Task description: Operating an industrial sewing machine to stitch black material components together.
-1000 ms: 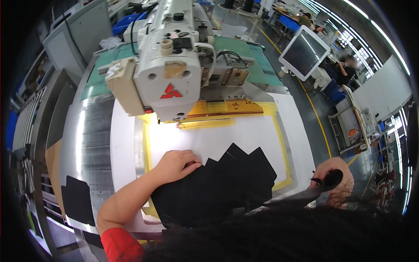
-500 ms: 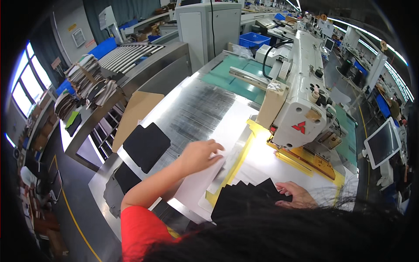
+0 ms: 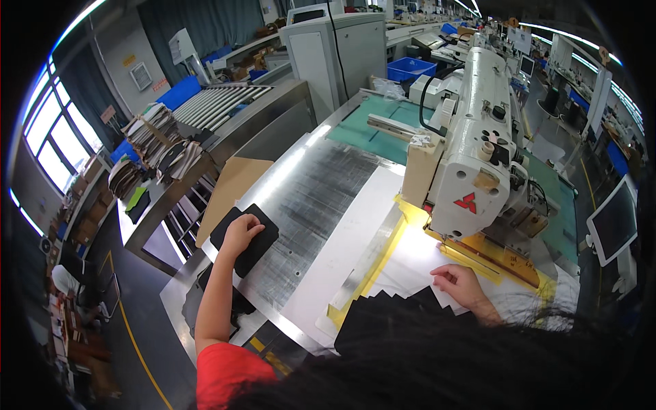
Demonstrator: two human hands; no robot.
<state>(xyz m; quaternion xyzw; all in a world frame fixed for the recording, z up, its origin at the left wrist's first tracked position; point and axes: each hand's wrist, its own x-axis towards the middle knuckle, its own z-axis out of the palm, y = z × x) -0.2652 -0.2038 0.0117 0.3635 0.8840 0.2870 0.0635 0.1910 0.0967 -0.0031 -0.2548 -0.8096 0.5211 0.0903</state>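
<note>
My left hand [image 3: 240, 234] is at the far left of the metal work table, its fingers bent and pinching at the upper face of a flat black piece with rounded corners [image 3: 261, 247]. The piece lies flat on the table; whether it is one layer or several I cannot tell. My right hand [image 3: 462, 285] hovers with loosely bent fingers over the white sheet under the sewing machine head [image 3: 471, 198], and nothing shows in it. Just left of it and nearer to me lies a fan of several black pieces [image 3: 386, 321]. My hair hides their near side.
A yellow-edged template [image 3: 372, 277] lies under the lit machine head. More dark pieces [image 3: 195, 307] rest at the table's left corner. Beyond it stand a brown cardboard sheet [image 3: 236, 184], a roller conveyor [image 3: 219, 106] and a stack of cut material [image 3: 150, 133]. At right is a screen [image 3: 611, 222].
My left hand has moved left from the white strip onto the black piece. My right hand has come off the edge of the fanned black pieces and moved slightly farther away. The whole view has shifted.
</note>
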